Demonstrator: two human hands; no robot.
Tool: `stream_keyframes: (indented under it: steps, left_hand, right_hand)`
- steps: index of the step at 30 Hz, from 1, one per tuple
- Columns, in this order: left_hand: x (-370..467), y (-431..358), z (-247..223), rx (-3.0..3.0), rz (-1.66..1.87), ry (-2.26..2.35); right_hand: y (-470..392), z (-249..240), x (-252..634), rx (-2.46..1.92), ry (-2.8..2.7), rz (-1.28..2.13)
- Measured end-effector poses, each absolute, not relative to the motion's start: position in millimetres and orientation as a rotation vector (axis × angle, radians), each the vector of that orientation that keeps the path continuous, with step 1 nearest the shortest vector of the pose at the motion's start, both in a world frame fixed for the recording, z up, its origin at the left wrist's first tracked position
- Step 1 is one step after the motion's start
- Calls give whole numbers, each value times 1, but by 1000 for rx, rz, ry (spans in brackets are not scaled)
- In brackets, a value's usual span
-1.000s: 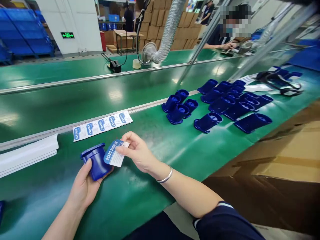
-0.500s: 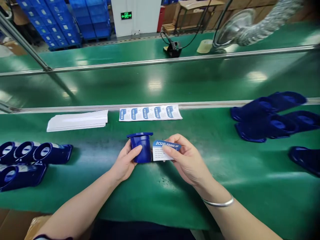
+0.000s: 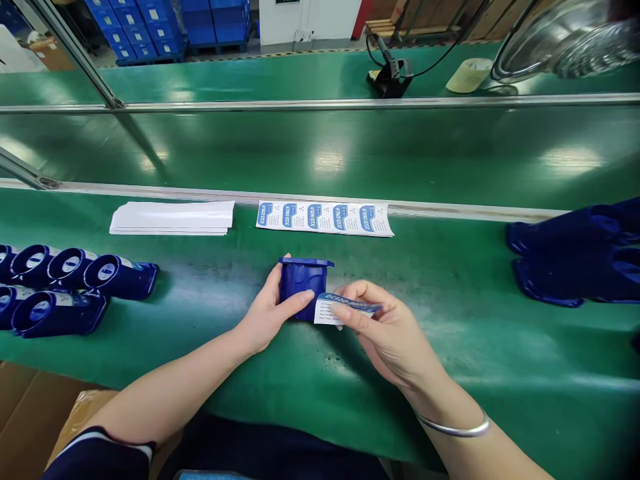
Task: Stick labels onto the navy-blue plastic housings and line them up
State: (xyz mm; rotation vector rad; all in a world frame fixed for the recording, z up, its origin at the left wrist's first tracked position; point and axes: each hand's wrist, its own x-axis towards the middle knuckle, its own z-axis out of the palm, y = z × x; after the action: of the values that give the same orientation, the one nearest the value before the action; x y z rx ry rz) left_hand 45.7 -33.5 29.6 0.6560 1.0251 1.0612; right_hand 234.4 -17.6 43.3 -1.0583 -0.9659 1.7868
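Note:
My left hand (image 3: 267,307) grips a dark blue plastic housing (image 3: 303,280), its flanged end up and the thumb across its front. A blue-and-white printed label (image 3: 327,312) is pinched in my right hand (image 3: 373,317), its left edge against or just in front of the housing's right side. I cannot tell whether it sticks there. Behind the housing lies a sheet of similar labels (image 3: 325,218). To its left is a stack of white paper strips (image 3: 173,219).
Several blue housings bearing labels (image 3: 115,275) lie in rows at the left. More blue housings (image 3: 565,247) lie at the right. A metal rail (image 3: 320,105) crosses behind the green bench (image 3: 240,387). Beyond it stand a black tool holder (image 3: 390,80) and a tape roll (image 3: 469,75).
The housing has been turned in my left hand, so a ribbed side shows. The label has come up against its right side and tilted. The whole view has shifted.

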Motion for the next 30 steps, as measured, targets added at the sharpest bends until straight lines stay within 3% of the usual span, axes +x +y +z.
stream_keyframes:
  steps: [30]
  left_hand:
    - [47, -40, 25, 665, 1045, 1003]
  right_hand:
    - [-22, 32, 229, -1185, -909, 1759]
